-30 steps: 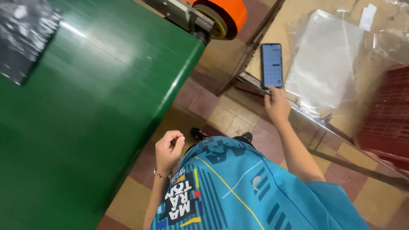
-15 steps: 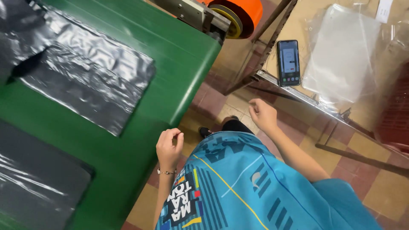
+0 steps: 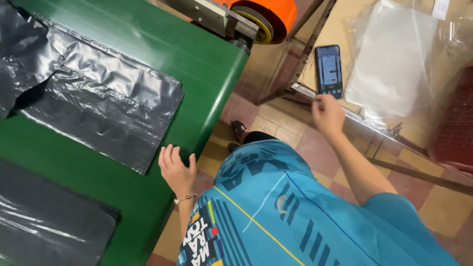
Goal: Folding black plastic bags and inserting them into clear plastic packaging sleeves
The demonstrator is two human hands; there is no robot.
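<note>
Moved since before: left hand [image 3: 176,170] has gone from a loose fist at the shirt to lying flat on the edge of the green surface [image 3: 148,64]; right hand [image 3: 327,114] has come away from the phone [image 3: 328,72].
Left hand: fingers spread, palm down, holding nothing, just beside the corner of the nearer black plastic bag [image 3: 106,116], not touching it as far as I can see.
Right hand: loosely curled, empty, in the air just below the phone.
Phone: lies alone, screen lit, on the tan shelf [image 3: 315,54] next to clear plastic sheets [image 3: 389,59].
Bags: 2 black bags on the green surface; the second bag [image 3: 44,221] lies near the lower left.
Meaning: my judgement is that the attention goes from the phone to the bags.
</note>
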